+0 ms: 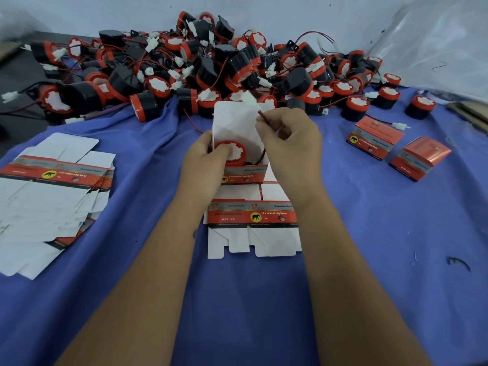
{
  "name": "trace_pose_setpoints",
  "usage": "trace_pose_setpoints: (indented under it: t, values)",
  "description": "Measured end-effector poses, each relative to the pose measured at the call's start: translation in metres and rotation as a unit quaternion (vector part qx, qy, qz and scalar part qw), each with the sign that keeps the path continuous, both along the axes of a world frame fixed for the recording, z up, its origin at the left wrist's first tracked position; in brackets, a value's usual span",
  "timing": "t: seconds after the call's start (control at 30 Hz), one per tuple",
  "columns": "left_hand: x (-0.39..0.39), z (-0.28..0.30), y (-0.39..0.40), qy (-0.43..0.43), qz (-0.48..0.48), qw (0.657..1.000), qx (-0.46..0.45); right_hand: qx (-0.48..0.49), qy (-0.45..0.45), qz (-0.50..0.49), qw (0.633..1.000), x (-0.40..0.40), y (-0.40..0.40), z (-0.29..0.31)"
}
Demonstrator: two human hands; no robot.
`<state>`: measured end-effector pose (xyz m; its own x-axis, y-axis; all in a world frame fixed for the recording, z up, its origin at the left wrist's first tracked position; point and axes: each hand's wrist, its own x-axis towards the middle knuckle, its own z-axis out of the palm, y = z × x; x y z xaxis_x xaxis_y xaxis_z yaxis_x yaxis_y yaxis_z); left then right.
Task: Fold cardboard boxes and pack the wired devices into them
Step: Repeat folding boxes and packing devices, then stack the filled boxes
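An open red-and-white cardboard box (244, 174) stands in the middle of the blue cloth with its white lid flap (232, 122) raised. Inside sits a red-rimmed black wired device (232, 151). My left hand (204, 157) grips the box's left side, thumb on the device. My right hand (289, 140) pinches the device's red wire (262, 117), whose white connector (249, 99) sticks up above the flap. A flat unfolded box (253, 224) lies just in front, between my forearms.
A big heap of wired devices (200, 67) fills the back of the table. A stack of flat boxes (52, 196) lies at left. Two closed packed boxes (375, 140) (420, 158) stand at right. Clear plastic sheeting (443, 35) sits at the far right.
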<state>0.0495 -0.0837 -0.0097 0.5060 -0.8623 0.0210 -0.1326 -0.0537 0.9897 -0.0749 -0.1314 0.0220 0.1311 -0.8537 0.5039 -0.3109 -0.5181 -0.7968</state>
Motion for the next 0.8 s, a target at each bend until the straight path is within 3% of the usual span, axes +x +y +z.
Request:
trace_pose_setpoints:
  t: [0.13,0.27,0.33,0.5,0.67,0.8]
  values:
    - [-0.002,0.001,0.0,-0.016,-0.005,1.0,0.002,0.029,-0.034,0.016,0.999,0.0,0.002,0.0]
    - [-0.005,-0.001,-0.001,-0.065,-0.018,0.997,0.026,0.084,-0.153,0.122,0.977,-0.005,0.004,0.007]
    - [-0.005,-0.001,-0.001,-0.059,-0.015,0.998,0.026,0.105,-0.169,0.127,0.972,-0.005,0.004,0.008]
    - [-0.003,-0.001,-0.001,-0.048,-0.02,0.998,0.022,0.099,-0.058,0.038,0.993,0.002,-0.001,-0.004]
    - [-0.003,-0.002,-0.002,-0.047,-0.017,0.999,0.009,-0.035,0.113,-0.024,0.993,0.005,-0.005,-0.017]
    - [-0.004,-0.005,-0.002,-0.045,0.005,0.999,-0.007,-0.109,0.18,-0.032,0.977,-0.004,-0.01,-0.019]
